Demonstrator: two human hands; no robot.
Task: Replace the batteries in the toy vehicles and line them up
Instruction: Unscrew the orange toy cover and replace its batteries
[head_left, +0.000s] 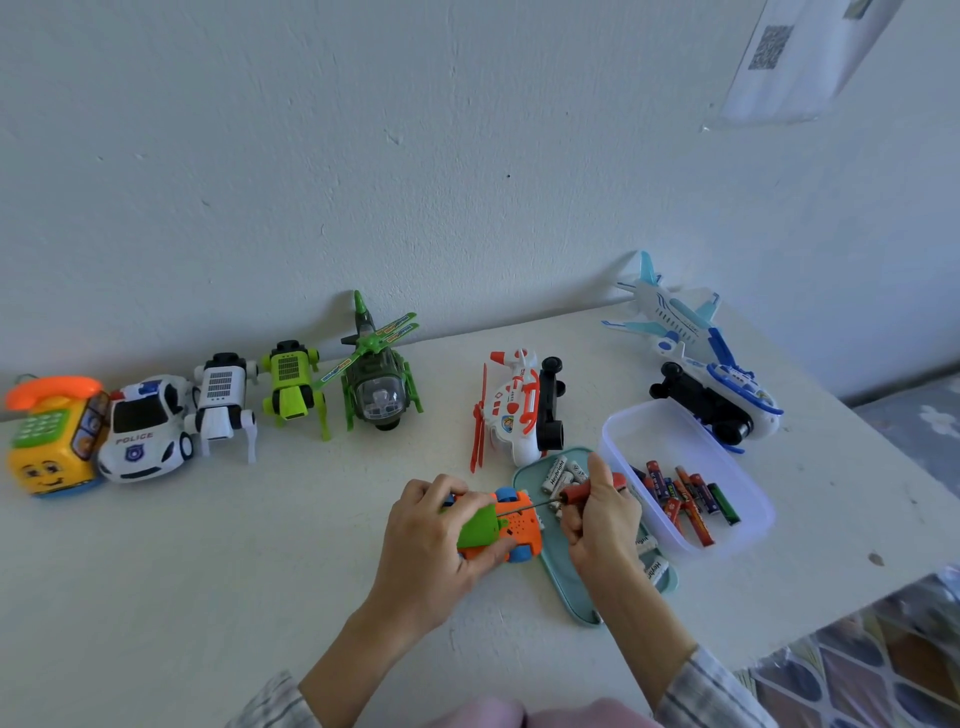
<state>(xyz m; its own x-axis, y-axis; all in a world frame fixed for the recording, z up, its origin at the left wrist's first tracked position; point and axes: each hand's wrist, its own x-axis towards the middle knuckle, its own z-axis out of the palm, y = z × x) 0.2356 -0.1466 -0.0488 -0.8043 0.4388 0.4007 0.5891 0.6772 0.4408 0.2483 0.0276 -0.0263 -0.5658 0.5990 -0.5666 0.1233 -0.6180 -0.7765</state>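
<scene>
My left hand (431, 540) grips a small orange toy car (511, 530) turned underside up, with a green part and blue wheels. My right hand (602, 519) holds a red-handled screwdriver (587, 488); its thin shaft points left onto the car's underside. A teal tray (576, 597) under my right hand carries white batteries (558, 475). A clear plastic box (685, 467) to the right holds several red and dark batteries. Lined up along the wall stand a yellow phone toy (49, 441), a police car (143, 431), a white robot dog (223, 405), a green robot dog (293, 387) and a green helicopter (379, 384).
A white and red helicopter (519, 410) lies on its side behind the tray. A blue and white plane (701, 353) lies on its side at the back right. The table's right edge (883, 587) runs close to the box. The wall stands right behind the toys.
</scene>
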